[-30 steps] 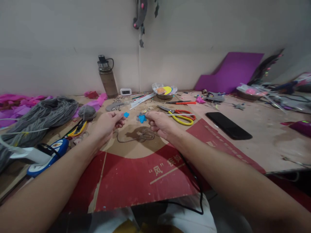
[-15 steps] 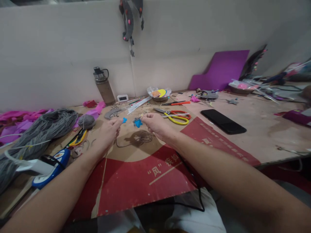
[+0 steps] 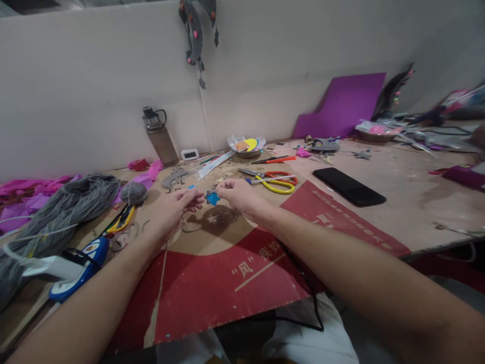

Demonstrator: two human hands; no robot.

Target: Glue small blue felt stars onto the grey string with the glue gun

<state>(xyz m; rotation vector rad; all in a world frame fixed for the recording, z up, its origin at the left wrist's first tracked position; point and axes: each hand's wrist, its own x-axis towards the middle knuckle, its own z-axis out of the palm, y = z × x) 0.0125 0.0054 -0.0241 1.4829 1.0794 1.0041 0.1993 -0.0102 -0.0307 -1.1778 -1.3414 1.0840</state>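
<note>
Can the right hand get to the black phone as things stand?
Likely yes: the black phone lies uncovered, and the right hand could probably pass over the low yellow-handled scissors between them. Whether it holds the blue star is hard to tell.

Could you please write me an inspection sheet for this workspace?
Surface: red-and-brown cardboard, printed.
Job's things: blue star; second blue piece, mostly hidden.
Clutter: grey yarn, yellow-and-red-handled scissors, phone, bottle.
Hands: right hand appears to pinch the blue star; left hand beside it, grip unclear.
Cables: black cable over the front edge; white cable at left.
Surroundings: pale wall, hanging grey ornament, leaning purple sheet.
</note>
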